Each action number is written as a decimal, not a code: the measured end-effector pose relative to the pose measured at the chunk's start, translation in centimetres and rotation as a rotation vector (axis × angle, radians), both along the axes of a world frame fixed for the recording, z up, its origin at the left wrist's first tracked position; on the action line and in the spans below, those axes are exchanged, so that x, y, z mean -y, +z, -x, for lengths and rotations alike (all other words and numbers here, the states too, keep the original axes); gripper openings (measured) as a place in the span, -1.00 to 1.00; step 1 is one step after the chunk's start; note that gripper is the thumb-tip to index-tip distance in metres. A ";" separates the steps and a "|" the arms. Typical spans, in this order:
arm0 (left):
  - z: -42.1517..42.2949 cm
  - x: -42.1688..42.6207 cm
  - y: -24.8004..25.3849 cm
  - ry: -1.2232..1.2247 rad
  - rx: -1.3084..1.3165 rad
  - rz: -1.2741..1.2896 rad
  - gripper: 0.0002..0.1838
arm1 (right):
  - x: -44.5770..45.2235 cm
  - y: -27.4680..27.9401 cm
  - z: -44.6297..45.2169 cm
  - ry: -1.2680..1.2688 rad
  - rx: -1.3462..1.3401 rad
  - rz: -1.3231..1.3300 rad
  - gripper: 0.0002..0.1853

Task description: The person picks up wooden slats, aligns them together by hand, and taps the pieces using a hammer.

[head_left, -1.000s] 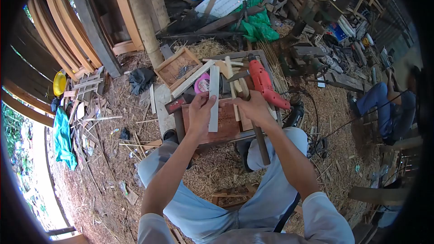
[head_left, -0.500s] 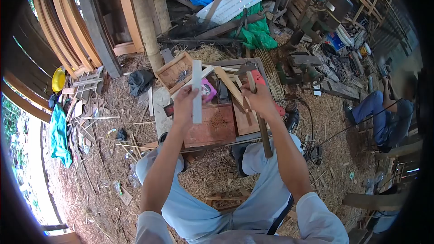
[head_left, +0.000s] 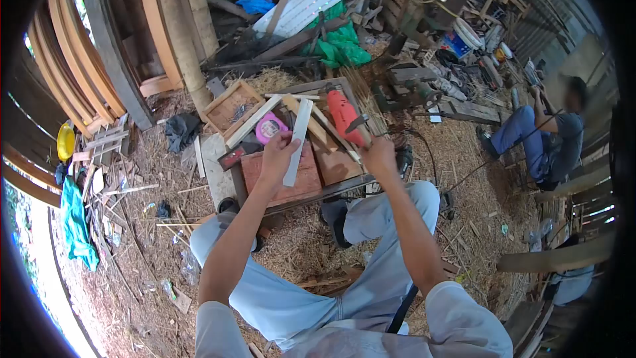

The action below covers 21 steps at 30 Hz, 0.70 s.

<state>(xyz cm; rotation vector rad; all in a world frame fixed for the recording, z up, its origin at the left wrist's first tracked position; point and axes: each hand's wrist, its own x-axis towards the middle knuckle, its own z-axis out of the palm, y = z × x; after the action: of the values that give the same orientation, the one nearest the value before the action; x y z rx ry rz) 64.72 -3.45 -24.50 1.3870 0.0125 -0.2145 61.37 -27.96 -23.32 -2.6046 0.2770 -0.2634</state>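
Observation:
My left hand (head_left: pixel 278 159) is closed around a flat, pale wooden strip (head_left: pixel 299 139), held upright over a low work surface. My right hand (head_left: pixel 380 159) grips a hammer with its dark head (head_left: pixel 358 121) pointing away from me; the handle is mostly hidden by the hand. Just beyond the hammer lies a red power tool (head_left: pixel 341 109). A pink tape measure (head_left: pixel 267 126) rests close behind my left hand. Beneath the strip is a reddish wooden board (head_left: pixel 265 179), and sticks of wood (head_left: pixel 310 126) lie to its right.
A shallow wooden box (head_left: pixel 232 107) with nails sits at the work surface's far left. Wood shavings (head_left: pixel 159 225) cover the floor. A seated person (head_left: pixel 550 132) is at the right. Curved timber pieces (head_left: pixel 86 46) lean at the left, and a cable (head_left: pixel 430 152) runs across the floor.
The view has swung, so the scene sits further left. The hammer has moved back from the red tool, uncovering it, and its handle now points more toward me. The strip has tilted to the right.

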 end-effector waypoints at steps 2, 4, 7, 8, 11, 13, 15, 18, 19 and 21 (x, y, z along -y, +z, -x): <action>1.2 0.8 0.4 -0.029 0.016 0.019 -0.77 | -0.9 0.0 1.4 -0.013 0.059 0.051 -0.69; 2.3 1.3 0.3 -0.052 0.029 0.032 -0.76 | -1.6 -0.3 2.5 -0.055 -0.051 0.039 -0.83; 3.2 1.3 -0.1 -0.019 0.051 0.055 -0.76 | -1.9 -1.6 2.9 0.013 -0.012 0.125 -0.85; 3.3 1.2 -0.1 0.001 0.067 0.074 -0.75 | -2.4 -0.8 3.1 -0.013 -0.072 0.138 -0.83; 3.9 0.0 -0.1 0.033 0.081 0.051 -0.74 | -2.3 -1.8 2.8 -0.029 -0.057 0.132 -0.82; 3.9 -0.9 -0.1 0.044 0.079 0.010 -0.74 | -1.9 -2.2 2.8 0.006 -0.058 0.142 -0.82; 3.8 -1.6 -0.3 0.059 0.124 -0.078 -0.73 | -1.6 -3.2 2.7 0.039 -0.071 0.149 -0.81; 3.8 -2.3 -0.3 0.067 0.113 -0.106 -0.71 | -1.5 -5.0 2.2 -0.030 0.076 0.132 -0.84; 3.5 -2.3 -0.3 0.073 0.107 -0.103 -0.71 | -1.4 -5.5 1.9 -0.037 0.038 0.144 -0.82; 3.0 -2.0 -0.8 0.089 0.190 -0.009 -0.69 | -1.4 -5.8 2.5 -0.049 -0.017 0.159 -0.80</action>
<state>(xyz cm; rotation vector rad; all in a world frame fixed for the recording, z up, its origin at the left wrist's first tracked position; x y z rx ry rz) 61.72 -1.47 -25.34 1.4076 -0.0822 -0.0082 58.86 -26.60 -29.12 -2.7602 0.3390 -0.2919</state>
